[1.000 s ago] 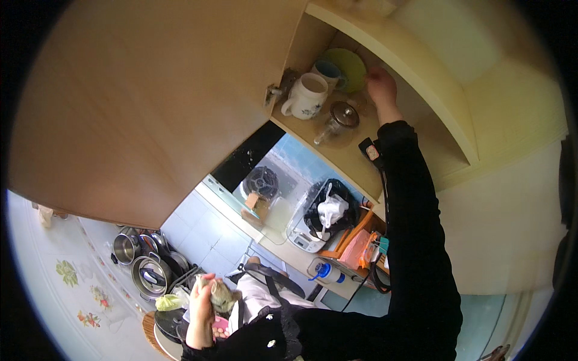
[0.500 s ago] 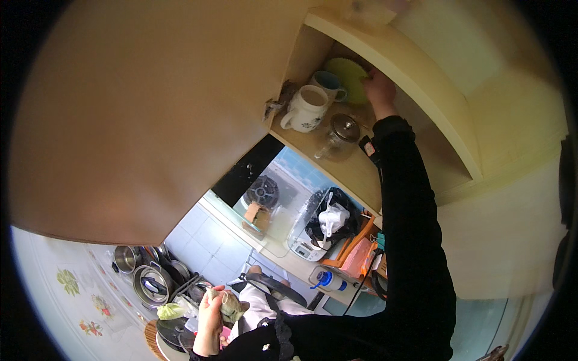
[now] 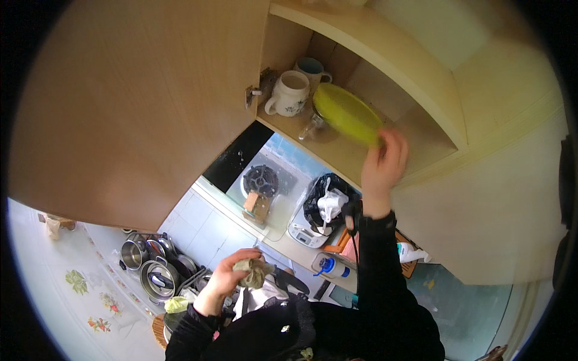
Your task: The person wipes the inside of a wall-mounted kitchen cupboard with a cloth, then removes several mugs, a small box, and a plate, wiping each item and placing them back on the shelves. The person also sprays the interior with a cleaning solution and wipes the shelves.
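My right hand (image 3: 385,161) pinches the rim of a yellow-green plate (image 3: 348,114), slightly blurred, at the front of an open wall cabinet. Behind and beside the plate stand a white patterned mug (image 3: 289,95) and a second mug with a blue inside (image 3: 310,69). A glass teapot (image 3: 311,127) on the shelf is mostly covered by the plate. Lower down, my left hand (image 3: 226,274) is closed round a crumpled greyish-green cloth (image 3: 253,272).
The brown cabinet door (image 3: 132,114) hangs wide open at the left. Below lie a stove burner (image 3: 261,180), a white kitchen scale (image 3: 309,230), a black plastic bag (image 3: 316,207) and a blue-capped bottle (image 3: 333,266). Several steel pots (image 3: 159,278) stand at lower left.
My right hand has drawn the plate from the back of the cabinet toward its front, over the teapot. My left hand has risen and moved right with the cloth.
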Motion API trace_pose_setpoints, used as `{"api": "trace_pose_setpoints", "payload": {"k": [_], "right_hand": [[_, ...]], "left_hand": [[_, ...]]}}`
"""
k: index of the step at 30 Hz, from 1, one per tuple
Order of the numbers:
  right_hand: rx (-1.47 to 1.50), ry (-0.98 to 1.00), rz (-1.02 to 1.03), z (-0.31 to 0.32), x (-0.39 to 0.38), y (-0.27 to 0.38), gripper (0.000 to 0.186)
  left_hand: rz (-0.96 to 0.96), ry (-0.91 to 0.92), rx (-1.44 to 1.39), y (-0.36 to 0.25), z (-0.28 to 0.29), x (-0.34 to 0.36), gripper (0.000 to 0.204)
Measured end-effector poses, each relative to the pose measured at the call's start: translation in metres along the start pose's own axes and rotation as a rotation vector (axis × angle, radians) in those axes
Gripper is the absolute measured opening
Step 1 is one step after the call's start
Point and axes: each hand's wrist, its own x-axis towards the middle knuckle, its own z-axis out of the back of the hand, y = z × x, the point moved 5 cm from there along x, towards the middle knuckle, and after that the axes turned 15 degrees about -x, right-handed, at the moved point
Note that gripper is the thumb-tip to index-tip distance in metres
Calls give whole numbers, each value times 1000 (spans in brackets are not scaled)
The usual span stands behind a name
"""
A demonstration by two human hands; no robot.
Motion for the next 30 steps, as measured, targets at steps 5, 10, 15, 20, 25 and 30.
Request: {"api": "trace_pose_setpoints", "payload": {"k": [5,10,15,20,25,30], "right_hand": [[176,26,228,82,-68,-5,27],[215,207,307,123,-103,-14,31],[190,260,166,144,-143,-34,29],[137,462,12,161,-201,-57,32],[229,664,-90,180,-233,-71,33],[149,736,-16,198,-246,-85,30]], "left_hand": [[122,277,-371,-13,-48,40,51],[213,357,-460,9,-94,68,55],[295,317,-435,30,-114,66,45],[414,330,-221,60,-122,62,43],[548,367,-113,84,-126,59,41],[610,211,53,102,-133,60,39]]}}
